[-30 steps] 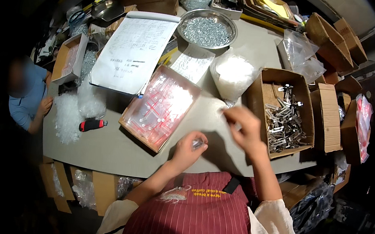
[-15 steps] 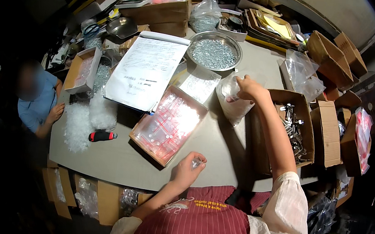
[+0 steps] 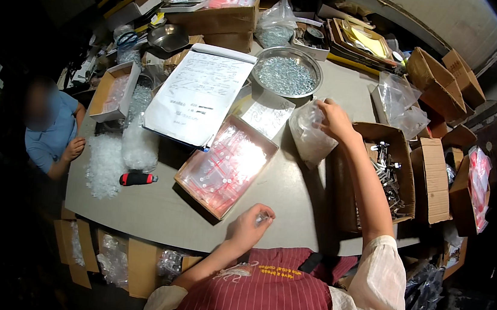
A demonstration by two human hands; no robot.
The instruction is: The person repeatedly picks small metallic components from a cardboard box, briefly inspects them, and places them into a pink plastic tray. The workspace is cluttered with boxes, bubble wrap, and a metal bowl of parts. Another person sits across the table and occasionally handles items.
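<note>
From where I stand, the worker's left hand (image 3: 252, 225) is low over the near edge of the table (image 3: 160, 218), its fingers curled round a small clear piece (image 3: 262, 219) and closed on it. The right hand (image 3: 332, 120) reaches farther out, at the mouth of a clear bag (image 3: 308, 142) filled with something whitish. Its fingers bend over the rim, but part of them is hidden, so I can't tell whether they are pinched together or apart.

That bag sits right of the middle of the table, just on the near side of a metal bowl (image 3: 319, 78) of small shiny parts (image 3: 286, 74). To its right, beneath the right forearm, is a carton (image 3: 344, 195) of metal clips (image 3: 387, 175).

Left of the bag, and beyond the left hand, a shallow box (image 3: 198, 201) lies at a slant, full of clear sachets (image 3: 223, 167) with red lines. A clipboard (image 3: 200, 92) of written sheets is just past it, with a loose slip (image 3: 265, 113) to the right.

Farther left I see a red and black tool (image 3: 138, 178) next to a heap of clear bits (image 3: 103, 167). A co-worker (image 3: 51, 128) in blue is at the table's left end, one hand by its edge.
</note>
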